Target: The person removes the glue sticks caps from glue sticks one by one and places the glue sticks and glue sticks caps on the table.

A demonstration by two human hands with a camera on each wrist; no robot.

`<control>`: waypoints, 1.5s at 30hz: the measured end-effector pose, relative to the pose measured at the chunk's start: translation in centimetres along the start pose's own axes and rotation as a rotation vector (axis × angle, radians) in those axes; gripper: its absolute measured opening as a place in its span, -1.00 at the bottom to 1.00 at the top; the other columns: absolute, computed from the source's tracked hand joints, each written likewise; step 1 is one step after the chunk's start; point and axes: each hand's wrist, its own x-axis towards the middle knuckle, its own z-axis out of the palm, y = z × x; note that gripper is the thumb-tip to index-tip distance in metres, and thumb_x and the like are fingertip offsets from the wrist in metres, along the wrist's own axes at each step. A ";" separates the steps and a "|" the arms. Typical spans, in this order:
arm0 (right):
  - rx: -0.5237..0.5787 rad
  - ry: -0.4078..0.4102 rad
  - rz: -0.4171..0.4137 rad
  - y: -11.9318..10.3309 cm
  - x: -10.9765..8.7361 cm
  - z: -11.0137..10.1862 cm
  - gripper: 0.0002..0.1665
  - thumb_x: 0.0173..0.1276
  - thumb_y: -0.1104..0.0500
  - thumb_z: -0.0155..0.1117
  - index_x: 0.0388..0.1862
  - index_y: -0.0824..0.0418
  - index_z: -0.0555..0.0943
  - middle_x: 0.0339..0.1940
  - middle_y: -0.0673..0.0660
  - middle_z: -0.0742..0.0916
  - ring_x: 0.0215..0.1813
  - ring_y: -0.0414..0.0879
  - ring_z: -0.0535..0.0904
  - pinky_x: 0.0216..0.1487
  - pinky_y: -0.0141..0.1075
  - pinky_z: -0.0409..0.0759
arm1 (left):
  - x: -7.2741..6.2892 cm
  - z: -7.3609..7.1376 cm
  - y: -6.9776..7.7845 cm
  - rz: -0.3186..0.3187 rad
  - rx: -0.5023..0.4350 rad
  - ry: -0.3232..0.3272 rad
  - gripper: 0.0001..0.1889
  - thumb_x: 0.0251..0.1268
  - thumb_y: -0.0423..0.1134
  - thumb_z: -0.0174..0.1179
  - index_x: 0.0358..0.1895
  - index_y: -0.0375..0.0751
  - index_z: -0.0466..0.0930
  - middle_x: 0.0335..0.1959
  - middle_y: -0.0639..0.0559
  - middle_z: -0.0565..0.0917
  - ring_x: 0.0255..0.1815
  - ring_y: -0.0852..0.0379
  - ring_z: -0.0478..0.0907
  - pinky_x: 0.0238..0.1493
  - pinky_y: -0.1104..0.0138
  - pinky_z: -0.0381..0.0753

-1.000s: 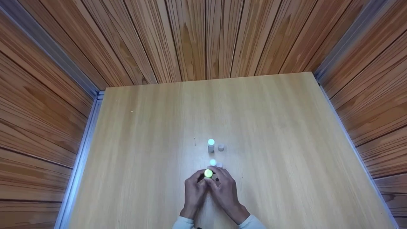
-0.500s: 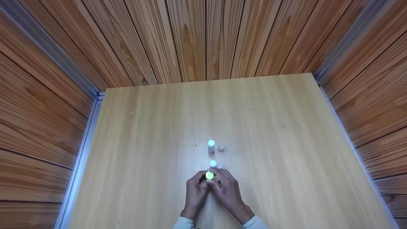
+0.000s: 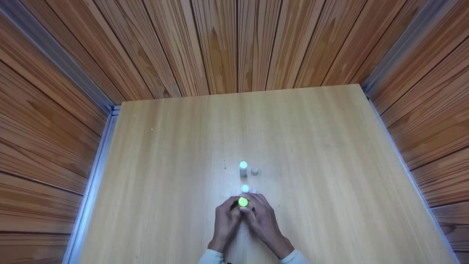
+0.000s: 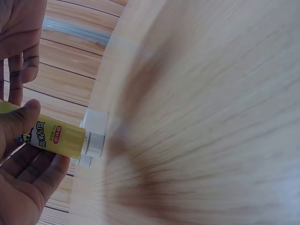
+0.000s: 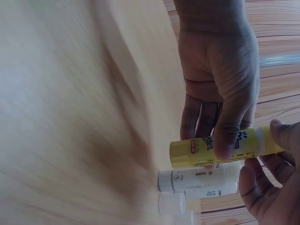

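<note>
A yellow glue stick [image 5: 190, 152] is between my two hands, upright, its round end [image 3: 243, 202] facing the head camera. My left hand [image 3: 226, 222] grips the printed body, with its thumb [image 5: 227, 140] across the label. The right hand [image 3: 264, 220] pinches the upper end, its thumb [image 5: 282, 133] over the yellow top part. Just beyond my fingers stands a white glue stick [image 3: 245, 188], partly hidden. Farther back, a second white glue stick [image 3: 243, 171] stands upright, a small pale cap [image 3: 254, 171] to its right. Another pale cap [image 5: 185, 218] sits by the nearer stick.
The wood-grain table [image 3: 329, 165] spreads around the hands on all sides. Wood-plank walls [image 3: 223, 44] enclose its back and sides, with metal rails [image 3: 93, 190] along the side edges.
Both hands and the yellow glue stick have shifted slightly to the right. The grip looks the same, and the white glue sticks have stayed in place.
</note>
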 end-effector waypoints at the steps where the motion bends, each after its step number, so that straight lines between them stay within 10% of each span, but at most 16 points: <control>1: 0.007 -0.008 0.004 0.0 0.0 0.0 -0.60 0.31 0.06 0.25 0.10 0.16 0.59 0.03 0.03 0.67 0.04 -0.11 0.55 0.00 -0.20 0.60 | 0.0 0.0 0.0 -0.005 0.000 -0.004 -0.71 0.18 -0.49 0.16 -0.04 -0.21 0.64 -0.05 0.01 0.70 0.05 0.06 0.61 0.09 0.23 0.58; 15: 0.126 -0.091 -0.008 -0.1 0.2 -0.8 -0.59 0.46 0.01 0.07 0.21 0.10 0.52 0.11 -0.08 0.61 0.17 -0.13 0.47 0.19 -0.15 0.50 | 0.1 -0.1 0.3 -0.056 0.067 -0.008 -0.68 0.15 -0.54 0.24 -0.03 -0.21 0.64 -0.03 -0.02 0.69 0.07 0.05 0.61 0.09 0.26 0.58; 32: 0.214 0.193 0.007 2.2 0.0 -1.7 -0.54 0.01 0.52 0.42 -0.05 0.34 0.60 -0.13 0.16 0.72 -0.20 -0.05 0.62 -0.28 -0.18 0.61 | 0.1 0.2 0.0 -0.124 0.002 0.019 -0.69 0.06 -0.46 0.33 -0.06 -0.26 0.67 -0.09 0.00 0.72 0.01 0.09 0.64 0.06 0.21 0.60; 45: 0.193 0.160 0.112 5.1 -2.2 -0.2 -0.62 0.13 0.32 0.45 -0.04 0.25 0.62 -0.14 -0.05 0.76 -0.04 -0.12 0.67 -0.11 -0.35 0.64 | 0.0 0.4 -0.4 -0.184 -0.019 -0.066 -0.63 0.10 -0.46 0.33 0.04 -0.26 0.64 -0.04 -0.02 0.70 0.04 0.04 0.62 0.02 0.35 0.61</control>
